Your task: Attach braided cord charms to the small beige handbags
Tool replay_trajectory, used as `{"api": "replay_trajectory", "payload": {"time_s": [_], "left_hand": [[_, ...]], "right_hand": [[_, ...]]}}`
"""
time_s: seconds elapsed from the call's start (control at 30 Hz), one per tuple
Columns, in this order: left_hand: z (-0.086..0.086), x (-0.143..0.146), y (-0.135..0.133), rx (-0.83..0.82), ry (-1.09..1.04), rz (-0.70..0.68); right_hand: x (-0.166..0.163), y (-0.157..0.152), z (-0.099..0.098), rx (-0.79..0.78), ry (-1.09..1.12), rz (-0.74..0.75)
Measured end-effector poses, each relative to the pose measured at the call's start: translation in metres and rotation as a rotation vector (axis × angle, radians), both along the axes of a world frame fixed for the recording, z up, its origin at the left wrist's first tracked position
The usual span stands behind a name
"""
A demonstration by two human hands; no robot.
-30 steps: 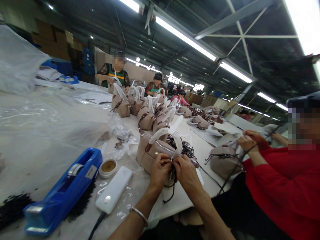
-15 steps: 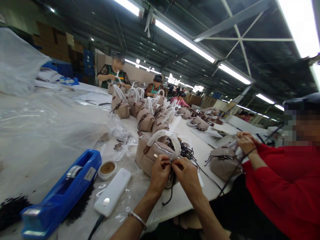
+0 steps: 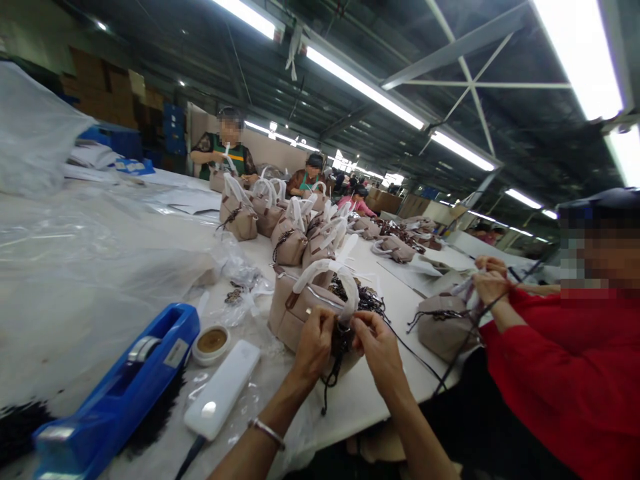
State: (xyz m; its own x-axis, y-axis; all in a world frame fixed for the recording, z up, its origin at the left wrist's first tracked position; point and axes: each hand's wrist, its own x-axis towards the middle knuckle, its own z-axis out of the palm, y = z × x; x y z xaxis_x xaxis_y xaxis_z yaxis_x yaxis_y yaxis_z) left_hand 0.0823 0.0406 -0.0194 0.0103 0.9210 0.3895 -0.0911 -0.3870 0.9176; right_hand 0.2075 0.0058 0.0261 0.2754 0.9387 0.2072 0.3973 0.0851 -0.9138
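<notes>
A beige handbag (image 3: 295, 307) with a white-wrapped handle (image 3: 353, 283) stands on the table in front of me. A black braided cord ornament (image 3: 341, 343) hangs at its near side, with loose ends dangling below. My left hand (image 3: 314, 343) is closed in a pinch just left of the ornament, against the bag. On the other side, my right hand (image 3: 380, 347) pinches close to the handle's lower end. Whatever lies between the fingertips of either hand is too small to make out.
On the left are a blue tape dispenser (image 3: 120, 390), a round tub (image 3: 211, 343) and a white corded device (image 3: 223, 390). More handbags (image 3: 290, 243) stand behind, near a heap of dark cords (image 3: 367, 297). A co-worker in red (image 3: 545, 347) handles another bag (image 3: 443, 327) at right.
My hands have moved apart from where they met at the handle's base. The black cord ornament now shows between them, hanging down. The view has shifted slightly.
</notes>
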Motion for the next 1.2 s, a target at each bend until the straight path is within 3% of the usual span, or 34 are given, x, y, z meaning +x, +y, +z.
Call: {"api": "replay_trajectory", "payload": {"time_s": [0.1,0.3,0.43,0.6,0.7,0.83,1.0,1.2], "left_hand": [[0.008,-0.001,0.009,-0.025,0.037,0.040],[0.026,-0.004,0.026,0.108,0.516,0.072],[0.029,-0.004,0.037,0.206,0.684,-0.047],[0.034,-0.009,0.049,0.213,0.702,-0.176],[0.036,-0.012,0.042,0.197,0.569,-0.137],[0.025,-0.010,0.012,0.274,0.369,0.047],[-0.003,0.009,-0.020,0.350,0.399,-0.181],[-0.015,0.021,-0.020,0.281,0.445,-0.191]], "right_hand": [[0.005,0.008,-0.006,-0.018,0.016,0.018],[0.007,0.016,-0.007,0.095,-0.102,0.000],[0.005,0.016,0.002,0.031,-0.085,-0.027],[0.003,0.016,0.006,0.002,-0.192,-0.056],[0.003,0.015,0.000,0.057,-0.186,-0.091],[0.006,0.009,-0.011,0.084,0.015,-0.133],[0.013,-0.001,-0.020,0.108,0.239,-0.106],[0.021,-0.004,-0.019,0.071,0.279,-0.043]]}}
